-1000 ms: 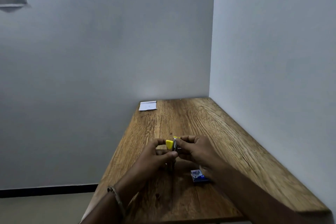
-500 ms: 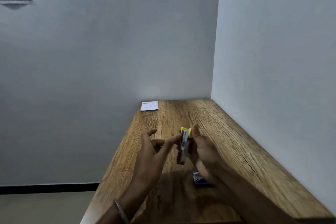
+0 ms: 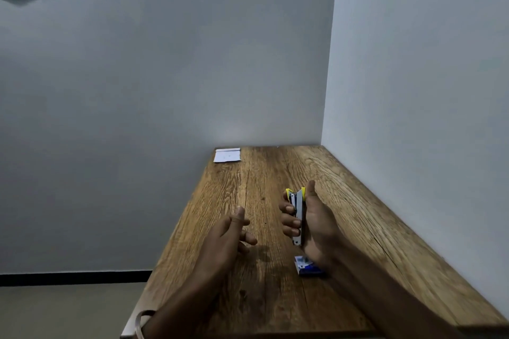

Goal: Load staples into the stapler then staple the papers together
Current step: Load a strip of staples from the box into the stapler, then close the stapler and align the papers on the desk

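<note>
While the right hand (image 3: 314, 221) grips the stapler (image 3: 298, 216) upright above the table (image 3: 358, 228), the left hand (image 3: 228, 234) hovers open, empty, beside it; staple box (image 3: 307, 265) below, papers (image 3: 227, 155) far

A wooden desk (image 3: 344, 201) with a strongly marked grain is set into the corner of the room, its far edge and its right edge lying against the two pale walls. Long dark cracks are seen running along the boards from the near end toward the far end. At the far left corner, close to the back wall, a small stack of white papers (image 3: 227, 155) is laid flat. Near the front, right of the middle, a small blue staple box (image 3: 308, 265) is lying on the wood, partly covered from above. The rest of the surface is seen as bare wood.
</note>
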